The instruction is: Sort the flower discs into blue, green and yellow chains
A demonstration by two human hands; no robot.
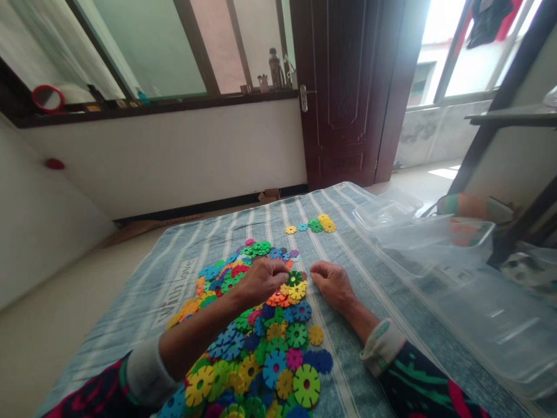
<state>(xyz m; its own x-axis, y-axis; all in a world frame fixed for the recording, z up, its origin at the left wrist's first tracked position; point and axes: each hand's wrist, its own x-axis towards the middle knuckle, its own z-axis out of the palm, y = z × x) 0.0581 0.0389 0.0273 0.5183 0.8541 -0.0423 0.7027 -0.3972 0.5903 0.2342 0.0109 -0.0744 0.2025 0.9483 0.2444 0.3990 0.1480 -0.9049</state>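
Notched plastic snowflake discs [275, 367] in many colours lie in a large heap on a striped blue cloth [343, 360]. My left hand [263, 281] is over the upper part of the heap, its fingers pinched together. A dark green disc [295, 279] lies right beside those fingertips; whether they grip it I cannot tell. Just right of the heap, my right hand [334, 285] is closed with fingers curled, low over the cloth. Anything inside it is hidden. Farther back, a short row holds a yellow disc [290, 230], a blue disc [303, 227], a green disc [315, 225] and overlapping yellow discs [329, 225].
Clear plastic boxes [435, 238] and a large clear bin [500, 319] stand along the right side. Behind the cloth are a white wall [183, 157], a dark red door [343, 87] and a window sill [174, 106] with bottles and small items.
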